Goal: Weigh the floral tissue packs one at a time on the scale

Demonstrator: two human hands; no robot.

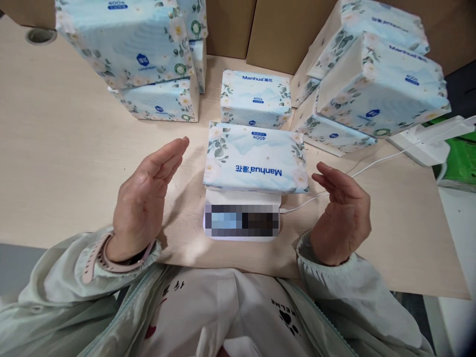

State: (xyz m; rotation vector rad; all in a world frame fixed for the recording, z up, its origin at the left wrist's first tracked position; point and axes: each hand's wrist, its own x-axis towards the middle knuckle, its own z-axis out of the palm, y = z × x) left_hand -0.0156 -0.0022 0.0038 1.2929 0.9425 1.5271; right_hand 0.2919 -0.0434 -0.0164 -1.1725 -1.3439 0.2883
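Note:
A light blue floral tissue pack [256, 156] lies flat on a small white scale [241, 198], whose display is pixelated. To the left of the pack, my left hand [143, 196] is held upright with its fingers stretched out, apart from the pack. My right hand [338, 213] is raised on the other side, fingers extended and slightly bent, also not touching it. Neither hand holds anything. Just behind the scale sits another tissue pack [256, 94] of the same print.
Tissue packs are stacked at the back left [126, 44] and back right [383, 89]. Cardboard boxes [290, 34] stand behind them. A white cable [375, 162] runs from the scale toward a white device [424, 144] on the right. A round hole [40, 35] pierces the wooden table [67, 163].

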